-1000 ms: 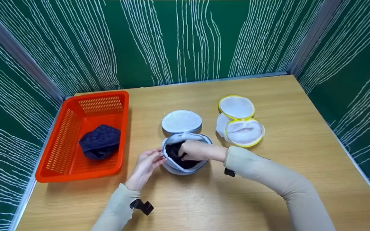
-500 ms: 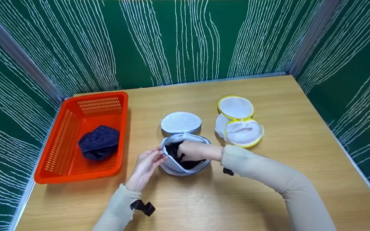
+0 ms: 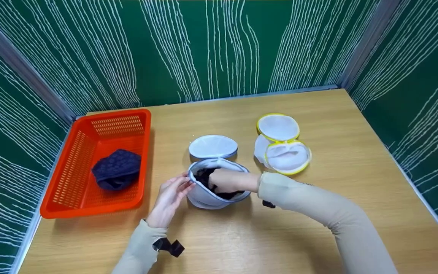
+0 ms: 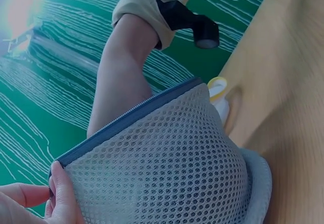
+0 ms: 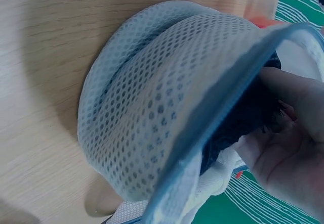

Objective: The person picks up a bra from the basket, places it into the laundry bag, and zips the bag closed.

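Orange basket point(image 3: 101, 211): well left of the grey bag point(image 3: 205, 201), its long axis running away from the person.

Navy cloth point(image 3: 116, 169): crumpled on the basket's floor, toward the wall nearest the grey bag.

Left hand point(image 3: 169, 198): just left of the grey bag, thumb and fingertips pinching its zip rim point(image 4: 131, 120) at the left end.

Grey bag long axis: the mouth is a rough oval, pulled longer from the far left, at the pinched end, to the near right; it faces upward, with the base on the table point(image 3: 222, 243).

Lid point(image 3: 213, 146): folded back on the far side of the grey bag, pale face up, its long axis lying side to side.

Grey bag and hands: between the two, the left at its rim, the right coming in over its right side.

Black cloth point(image 5: 250, 107): bunched inside the grey bag, under and beside the fingers.

Right hand point(image 3: 228, 180): down in the mouth of the grey bag, thumb against the black cloth; fingertips hidden, so whether it pinches or only presses cannot be told.

Yellow bag point(image 3: 289, 160): right of the grey bag and a little farther off, touched by neither hand, its white lid turned away from the person.
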`<state>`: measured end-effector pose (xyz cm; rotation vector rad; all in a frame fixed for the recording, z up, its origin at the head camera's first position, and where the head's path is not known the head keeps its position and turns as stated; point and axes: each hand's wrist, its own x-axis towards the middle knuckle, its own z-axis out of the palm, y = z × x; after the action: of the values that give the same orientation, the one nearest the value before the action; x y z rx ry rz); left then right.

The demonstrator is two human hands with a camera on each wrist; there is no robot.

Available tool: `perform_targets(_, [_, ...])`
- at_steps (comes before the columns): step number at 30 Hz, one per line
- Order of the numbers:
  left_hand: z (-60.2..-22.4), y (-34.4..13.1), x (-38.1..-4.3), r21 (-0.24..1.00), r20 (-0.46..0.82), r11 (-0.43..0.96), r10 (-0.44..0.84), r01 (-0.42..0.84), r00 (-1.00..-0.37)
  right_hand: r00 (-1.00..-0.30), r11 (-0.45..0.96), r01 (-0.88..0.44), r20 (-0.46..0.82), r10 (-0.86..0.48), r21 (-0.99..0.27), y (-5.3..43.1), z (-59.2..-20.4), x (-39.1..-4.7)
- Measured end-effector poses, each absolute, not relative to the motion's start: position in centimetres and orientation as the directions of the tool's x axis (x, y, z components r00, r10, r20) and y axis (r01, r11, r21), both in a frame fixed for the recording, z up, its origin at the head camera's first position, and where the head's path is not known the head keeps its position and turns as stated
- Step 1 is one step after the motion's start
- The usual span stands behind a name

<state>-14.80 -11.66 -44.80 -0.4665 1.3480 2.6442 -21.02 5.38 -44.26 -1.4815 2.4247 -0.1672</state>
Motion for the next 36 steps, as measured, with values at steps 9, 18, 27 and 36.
perform_targets(9, [-44.7, -12.2, -14.6, 0.736, -0.360, -0.624, -0.034, -0.261, -0.932, -0.421, 0.458, -0.856, -0.191, -0.887, -0.241, 5.1, -44.6, -20.9])
perform_targets(18, [-44.7, -12.7, -14.8, 0.695, -0.364, -0.670, -0.016, -0.260, -0.931, -0.469, 0.514, -0.839, -0.241, -0.849, -0.178, 4.9, -44.8, -20.6])
perform_targets(27, [-44.5, -13.3, -14.7, 0.650, -0.325, -0.726, 0.005, -0.227, -0.946, -0.501, 0.546, -0.831, -0.282, -0.818, -0.110, 5.2, -44.7, -20.6])
perform_targets(36, [-44.4, -13.5, -14.6, 0.675, -0.342, -0.695, 0.002, -0.247, -0.940, -0.427, 0.490, -0.840, -0.272, -0.862, -0.233, 5.2, -43.7, -20.8])
